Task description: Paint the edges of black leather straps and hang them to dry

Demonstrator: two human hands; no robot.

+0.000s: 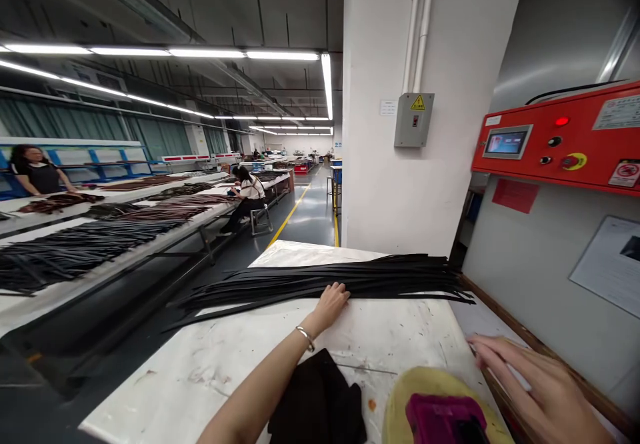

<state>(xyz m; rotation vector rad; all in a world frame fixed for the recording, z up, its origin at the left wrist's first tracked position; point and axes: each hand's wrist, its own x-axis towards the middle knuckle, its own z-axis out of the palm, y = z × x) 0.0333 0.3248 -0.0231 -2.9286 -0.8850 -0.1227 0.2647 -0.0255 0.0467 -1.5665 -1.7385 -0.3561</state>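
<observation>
Long black leather straps (325, 279): thin, flat, many bunched side by side, lying lengthwise across far end of bench (410, 327). Ends fan out loose, both sides, some overhanging bench edge. Your left hand (330, 307) resting on near edge of bunch, palm down.

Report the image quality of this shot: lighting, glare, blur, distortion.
Head view: the ceiling strip lights glow bright and slightly bloomed; wide-angle distortion stretches the frame's edges and tilts the red control panel; the right hand is cut off by the lower edge and looks slightly soft.
</observation>
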